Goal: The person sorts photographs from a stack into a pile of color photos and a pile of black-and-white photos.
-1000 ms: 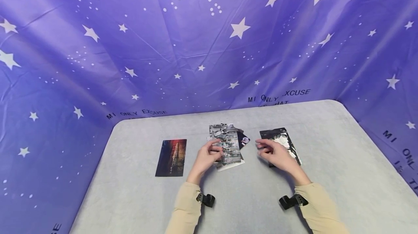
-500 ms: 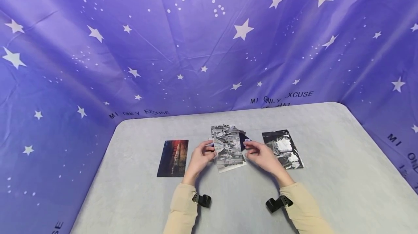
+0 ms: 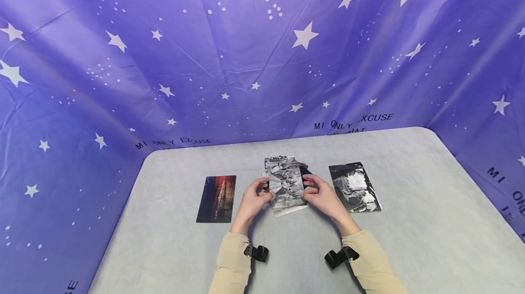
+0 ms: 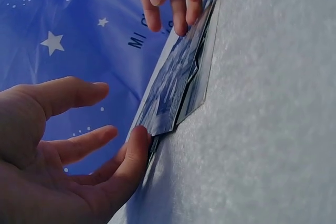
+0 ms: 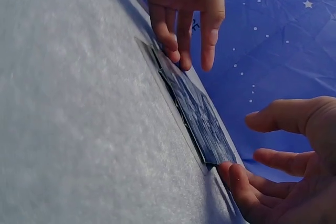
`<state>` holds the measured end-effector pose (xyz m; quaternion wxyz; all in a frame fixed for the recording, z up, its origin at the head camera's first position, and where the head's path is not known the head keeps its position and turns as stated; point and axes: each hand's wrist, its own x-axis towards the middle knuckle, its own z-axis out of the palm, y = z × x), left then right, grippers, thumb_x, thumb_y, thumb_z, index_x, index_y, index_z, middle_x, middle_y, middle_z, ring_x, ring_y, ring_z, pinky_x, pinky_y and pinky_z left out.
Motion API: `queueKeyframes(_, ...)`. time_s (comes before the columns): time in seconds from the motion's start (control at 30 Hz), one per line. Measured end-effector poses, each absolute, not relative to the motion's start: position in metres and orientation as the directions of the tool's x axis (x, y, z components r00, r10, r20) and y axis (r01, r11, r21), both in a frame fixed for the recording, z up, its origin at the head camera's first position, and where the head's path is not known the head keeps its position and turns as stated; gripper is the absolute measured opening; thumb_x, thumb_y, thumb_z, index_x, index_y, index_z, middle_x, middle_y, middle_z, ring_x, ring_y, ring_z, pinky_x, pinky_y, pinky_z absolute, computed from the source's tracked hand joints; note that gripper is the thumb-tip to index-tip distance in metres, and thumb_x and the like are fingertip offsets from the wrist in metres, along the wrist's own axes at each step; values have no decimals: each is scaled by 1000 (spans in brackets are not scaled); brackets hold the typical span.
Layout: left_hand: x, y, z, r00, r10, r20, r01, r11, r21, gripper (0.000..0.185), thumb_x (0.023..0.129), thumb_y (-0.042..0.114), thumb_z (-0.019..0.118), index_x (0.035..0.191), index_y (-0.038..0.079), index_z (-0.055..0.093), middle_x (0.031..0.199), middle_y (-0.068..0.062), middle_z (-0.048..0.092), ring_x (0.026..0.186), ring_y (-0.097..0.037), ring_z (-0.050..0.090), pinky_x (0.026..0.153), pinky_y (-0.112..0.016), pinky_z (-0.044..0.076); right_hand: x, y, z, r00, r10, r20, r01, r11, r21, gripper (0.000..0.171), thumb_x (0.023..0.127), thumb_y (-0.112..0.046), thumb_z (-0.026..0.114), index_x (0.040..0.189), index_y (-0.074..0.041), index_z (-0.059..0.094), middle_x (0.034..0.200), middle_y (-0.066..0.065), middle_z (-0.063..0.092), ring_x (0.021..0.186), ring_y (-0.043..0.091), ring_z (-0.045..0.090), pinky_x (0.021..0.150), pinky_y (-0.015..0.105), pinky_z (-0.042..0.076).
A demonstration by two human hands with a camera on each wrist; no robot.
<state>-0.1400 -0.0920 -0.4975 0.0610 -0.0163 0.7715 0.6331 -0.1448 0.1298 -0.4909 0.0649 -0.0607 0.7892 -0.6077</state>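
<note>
In the head view a loose pile of photo prints [image 3: 286, 180] lies mid-table, a black-and-white street-like picture on top. Lower prints stick out at the far end, right and near edge. My left hand [image 3: 253, 200] touches the pile's left side, fingers loosely bent; in the left wrist view a fingertip [image 4: 139, 134] meets the corner of the top print [image 4: 170, 90]. On the opposite side my right hand [image 3: 323, 199] has its fingertips at the right edge. The right wrist view shows fingertips [image 5: 234, 174] against the end of the stack [image 5: 197, 114].
A dark print with a lit orange tower [image 3: 217, 199] lies left of the pile. Another black-and-white print [image 3: 355, 188] lies to the right, its surface glossy. The grey table [image 3: 172, 257] ends against a purple star-patterned curtain [image 3: 246, 57].
My right hand has moved left, from over the right-hand print to the pile's right edge. The left hand has shifted slightly off the top print to its left edge.
</note>
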Motion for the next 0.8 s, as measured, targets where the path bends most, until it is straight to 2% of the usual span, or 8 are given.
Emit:
queueKeyframes(0.13, -139, -92, -497, -988, 45, -147, -141, 118, 983, 54, 82, -2, 67, 132, -9, 49, 121, -28, 52, 82, -15, 59, 71, -29, 52, -144, 130, -491, -983, -174, -50, 15, 195, -981, 56, 81, 8, 64, 133, 14, 45, 122, 35, 53, 97, 37, 62, 76, 20, 50)
queueKeyframes(0.2, -139, -92, -496, -984, 32, -176, -173, 72, 982, 56, 81, -4, 66, 133, -11, 46, 122, -32, 50, 82, -16, 58, 75, -34, 53, -143, 130, -491, -983, -171, -63, 33, 173, -984, 56, 82, 7, 64, 134, 14, 43, 124, 35, 52, 99, 38, 62, 77, 20, 49)
queueKeyframes(0.3, -137, -91, -492, -979, 9, -202, -202, 1, 979, 58, 81, -4, 64, 135, -11, 43, 122, -34, 49, 81, -14, 58, 77, -35, 53, -144, 131, -493, -983, -170, -74, 48, 150, -987, 56, 83, 7, 63, 135, 13, 42, 125, 35, 52, 99, 37, 62, 77, 20, 49)
queueKeyframes(0.47, -134, -90, -496, -983, 3, -185, -185, -52, 981, 58, 82, -1, 65, 135, -8, 43, 118, -30, 56, 87, -18, 61, 76, -30, 51, -142, 130, -494, -985, -150, -83, 66, 118, -991, 55, 82, 9, 63, 133, 12, 45, 121, 33, 54, 93, 27, 62, 75, 20, 49)
queueKeyframes(0.57, -135, -92, -513, -993, 38, -109, -111, -81, 990, 54, 83, 5, 68, 132, -4, 47, 110, -24, 63, 91, -23, 63, 76, -30, 51, -140, 130, -494, -987, -133, -90, 77, 101, -992, 53, 81, 10, 64, 131, 14, 46, 118, 32, 55, 87, 20, 61, 73, 19, 49)
queueKeyframes(0.67, -134, -92, -517, -996, 60, -60, -66, -104, 992, 53, 82, 8, 69, 130, -3, 50, 104, -21, 66, 90, -20, 64, 76, -28, 51, -139, 130, -495, -988, -123, -96, 85, 92, -992, 52, 80, 10, 64, 130, 15, 47, 115, 30, 56, 80, 13, 59, 72, 18, 48)
queueKeyframes(0.8, -131, -87, -510, -992, 51, -120, -124, -106, 987, 56, 81, 2, 66, 133, -7, 48, 106, -24, 65, 88, -15, 63, 77, -26, 51, -138, 132, -497, -989, -107, -104, 95, 82, -992, 51, 80, 11, 64, 129, 14, 49, 111, 27, 57, 76, 7, 58, 72, 16, 48)
